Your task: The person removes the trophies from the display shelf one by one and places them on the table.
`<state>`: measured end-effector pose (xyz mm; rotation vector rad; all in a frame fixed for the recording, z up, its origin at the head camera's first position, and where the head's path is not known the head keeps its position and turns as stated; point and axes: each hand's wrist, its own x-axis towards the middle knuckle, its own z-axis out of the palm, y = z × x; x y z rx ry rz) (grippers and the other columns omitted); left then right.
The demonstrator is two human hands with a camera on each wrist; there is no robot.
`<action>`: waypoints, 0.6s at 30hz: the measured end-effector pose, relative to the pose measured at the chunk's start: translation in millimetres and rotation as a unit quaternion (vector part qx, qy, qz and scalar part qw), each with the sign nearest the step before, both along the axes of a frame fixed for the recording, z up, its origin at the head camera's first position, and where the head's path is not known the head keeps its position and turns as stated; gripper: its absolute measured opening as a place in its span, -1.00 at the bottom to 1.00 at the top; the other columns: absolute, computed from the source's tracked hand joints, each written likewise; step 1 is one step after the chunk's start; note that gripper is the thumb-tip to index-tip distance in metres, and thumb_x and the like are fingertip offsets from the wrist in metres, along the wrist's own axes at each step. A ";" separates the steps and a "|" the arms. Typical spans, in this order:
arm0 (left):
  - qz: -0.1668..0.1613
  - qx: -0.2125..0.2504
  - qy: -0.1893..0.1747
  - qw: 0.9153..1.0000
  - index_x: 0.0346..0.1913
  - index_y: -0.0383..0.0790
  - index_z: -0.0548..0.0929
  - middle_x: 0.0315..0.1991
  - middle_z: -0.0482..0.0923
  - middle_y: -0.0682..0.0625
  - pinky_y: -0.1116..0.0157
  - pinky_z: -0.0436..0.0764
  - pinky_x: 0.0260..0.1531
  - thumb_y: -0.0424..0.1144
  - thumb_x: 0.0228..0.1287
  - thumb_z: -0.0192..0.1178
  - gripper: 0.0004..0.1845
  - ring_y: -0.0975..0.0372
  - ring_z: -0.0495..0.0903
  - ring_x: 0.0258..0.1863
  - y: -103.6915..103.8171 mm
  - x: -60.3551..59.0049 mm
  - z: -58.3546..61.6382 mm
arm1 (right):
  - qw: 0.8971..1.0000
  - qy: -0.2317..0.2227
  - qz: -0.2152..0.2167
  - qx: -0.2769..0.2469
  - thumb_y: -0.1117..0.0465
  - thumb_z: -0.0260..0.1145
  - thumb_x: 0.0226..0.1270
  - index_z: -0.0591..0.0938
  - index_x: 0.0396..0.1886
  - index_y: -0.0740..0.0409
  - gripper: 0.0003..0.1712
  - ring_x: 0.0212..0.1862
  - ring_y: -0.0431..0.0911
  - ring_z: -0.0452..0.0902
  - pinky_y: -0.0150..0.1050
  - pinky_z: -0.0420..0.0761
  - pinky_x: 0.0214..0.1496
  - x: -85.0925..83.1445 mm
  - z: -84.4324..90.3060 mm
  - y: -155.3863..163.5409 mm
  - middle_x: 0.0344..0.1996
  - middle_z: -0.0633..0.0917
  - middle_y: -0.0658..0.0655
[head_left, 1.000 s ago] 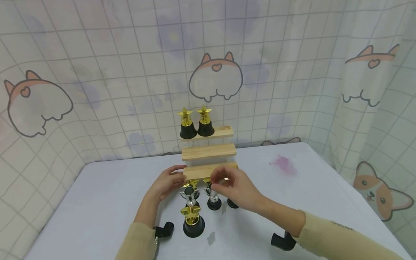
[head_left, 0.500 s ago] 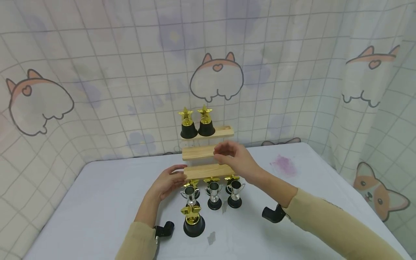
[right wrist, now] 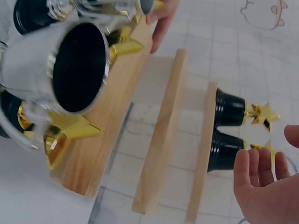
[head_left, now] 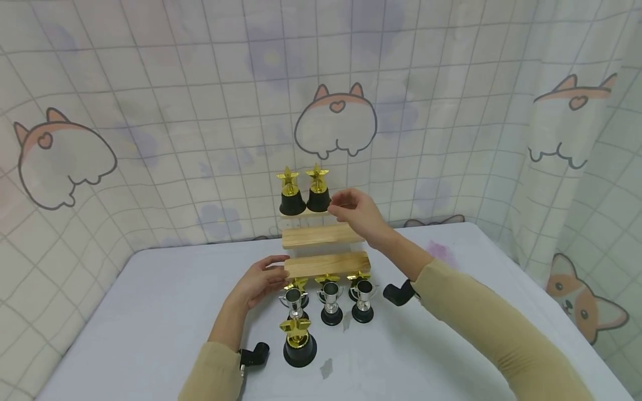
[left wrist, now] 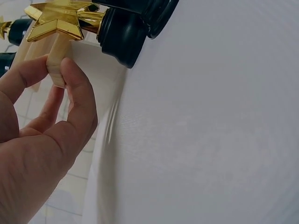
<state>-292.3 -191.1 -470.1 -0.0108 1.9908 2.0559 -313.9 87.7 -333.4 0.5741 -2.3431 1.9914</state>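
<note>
My left hand (head_left: 258,283) pinches the left end of the lowest wooden shelf (head_left: 326,264) between thumb and fingers, as the left wrist view shows at the shelf end (left wrist: 56,67). My right hand (head_left: 363,217) is raised at the right side of the top shelf (right wrist: 202,154), close beside a gold star trophy (head_left: 318,195) with a black base. In the right wrist view its fingers are gently bent, thumb apart, overlapping that trophy's star. A second star trophy (head_left: 291,195) stands to the left on the same shelf. The middle shelf (head_left: 316,236) is bare.
Before the shelves stand silver cup trophies (head_left: 331,301), with gold star trophies (head_left: 327,278) partly hidden behind them. Another star trophy (head_left: 299,348) stands nearest on the white table (head_left: 165,317). A patterned curtain (head_left: 210,111) hangs behind.
My right hand has risen from the silver cups, past the middle shelf, to beside the right star trophy on top. The left hand keeps its hold on the lowest shelf.
</note>
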 end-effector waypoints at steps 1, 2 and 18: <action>0.001 0.000 -0.001 1.000 0.44 -0.36 0.38 0.16 0.55 -0.32 0.23 0.72 0.00 -0.46 0.36 0.23 -0.40 0.11 0.70 -0.07 0.2 -0.1 -0.6 | 1.000 0.000 -0.006 0.004 0.30 0.32 0.50 0.49 0.22 0.42 -0.58 0.10 0.07 0.58 -0.01 0.64 0.19 -4.3 0.2 -0.6 0.05 0.61 0.25; 0.001 0.000 -0.002 1.000 0.44 -0.36 0.38 0.16 0.55 -0.32 0.23 0.72 0.00 -0.45 0.36 0.23 -0.40 0.11 0.70 -0.07 0.3 -0.2 -1.1 | 1.000 -0.002 -0.013 0.009 0.29 0.33 0.50 0.48 0.24 0.41 -0.57 0.12 0.07 0.57 -0.02 0.64 0.20 -8.7 0.0 -1.4 0.06 0.60 0.25; -0.003 0.009 0.006 1.000 0.44 -0.37 0.38 0.15 0.56 -0.32 0.25 0.73 -0.03 -0.46 0.36 0.23 -0.40 0.13 0.70 -0.09 -0.1 0.3 -2.3 | 0.995 -0.022 -0.081 0.045 0.12 0.40 0.45 0.44 0.42 0.19 -0.37 0.35 0.08 0.38 -0.01 0.53 0.30 -52.7 -5.7 -21.7 0.36 0.47 0.21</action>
